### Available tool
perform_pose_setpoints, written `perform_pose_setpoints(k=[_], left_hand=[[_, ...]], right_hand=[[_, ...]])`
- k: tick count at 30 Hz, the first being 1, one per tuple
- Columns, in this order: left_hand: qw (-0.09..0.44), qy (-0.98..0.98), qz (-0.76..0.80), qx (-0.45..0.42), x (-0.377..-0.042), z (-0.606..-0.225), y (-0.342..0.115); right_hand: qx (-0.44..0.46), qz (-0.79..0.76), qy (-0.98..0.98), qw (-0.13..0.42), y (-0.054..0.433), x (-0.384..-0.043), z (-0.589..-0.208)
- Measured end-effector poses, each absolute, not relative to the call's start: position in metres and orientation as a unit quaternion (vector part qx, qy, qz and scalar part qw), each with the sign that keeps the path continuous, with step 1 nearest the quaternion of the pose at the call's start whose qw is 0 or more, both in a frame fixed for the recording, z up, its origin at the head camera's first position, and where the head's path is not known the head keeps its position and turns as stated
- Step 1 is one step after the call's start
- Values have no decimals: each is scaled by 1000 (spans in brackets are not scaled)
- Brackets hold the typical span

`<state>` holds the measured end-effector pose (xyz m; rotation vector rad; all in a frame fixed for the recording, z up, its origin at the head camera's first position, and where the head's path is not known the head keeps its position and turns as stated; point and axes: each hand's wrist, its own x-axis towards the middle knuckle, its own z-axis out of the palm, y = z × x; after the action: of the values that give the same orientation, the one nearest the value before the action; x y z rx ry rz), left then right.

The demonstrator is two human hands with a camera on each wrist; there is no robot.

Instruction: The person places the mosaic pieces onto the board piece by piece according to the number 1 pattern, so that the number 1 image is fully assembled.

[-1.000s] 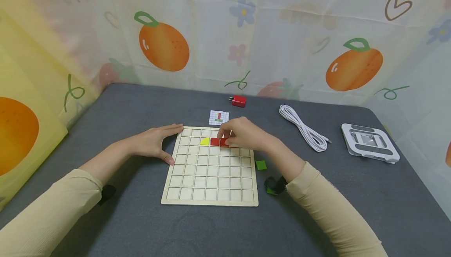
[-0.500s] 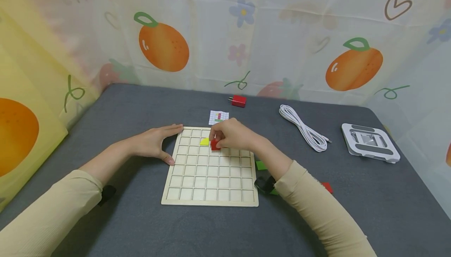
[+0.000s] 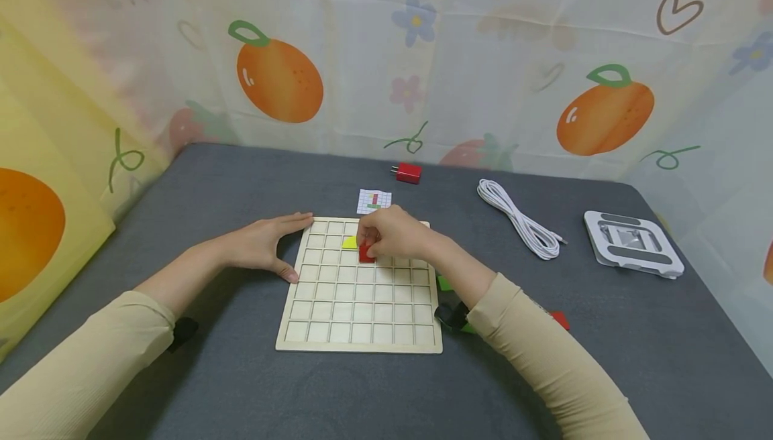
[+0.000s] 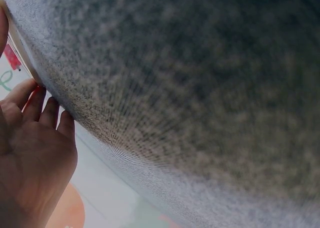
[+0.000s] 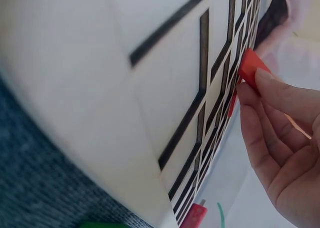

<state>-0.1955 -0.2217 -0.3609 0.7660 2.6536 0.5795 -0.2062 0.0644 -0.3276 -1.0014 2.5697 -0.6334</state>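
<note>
A pale wooden grid board (image 3: 344, 296) lies flat on the dark grey table. My left hand (image 3: 260, 242) touches its left edge, fingers and thumb spread apart. Between thumb and fingers, my right hand (image 3: 395, 232) pinches a red square tile (image 3: 366, 254) over the upper middle cells. The right wrist view shows this red tile (image 5: 252, 70) tilted at the grid, with another red tile (image 5: 232, 103) just beyond it, lying on the board. A yellow tile (image 3: 349, 243) sits in a cell to the upper left of the pinched one.
A small paper with a coloured grid pattern (image 3: 374, 200) lies behind the board, with a red plug adapter (image 3: 408, 172) farther back. Green tiles (image 3: 444, 283) and a red tile (image 3: 560, 320) lie to the right, partly behind the forearm. A coiled white cable (image 3: 522, 222) and a white-grey case (image 3: 634, 244) are farther right.
My right hand has moved left and slightly nearer with the red tile, from beside the placed red tile to just in front of it. The left hand keeps its place.
</note>
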Motion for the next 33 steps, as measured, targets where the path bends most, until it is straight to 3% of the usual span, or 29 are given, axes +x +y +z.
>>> perform_pose_setpoints(k=[33], left_hand=[[158,927,205,272,-195,-361,-223]], right_hand=[[-352,-211,900,144,64,-204,-332]])
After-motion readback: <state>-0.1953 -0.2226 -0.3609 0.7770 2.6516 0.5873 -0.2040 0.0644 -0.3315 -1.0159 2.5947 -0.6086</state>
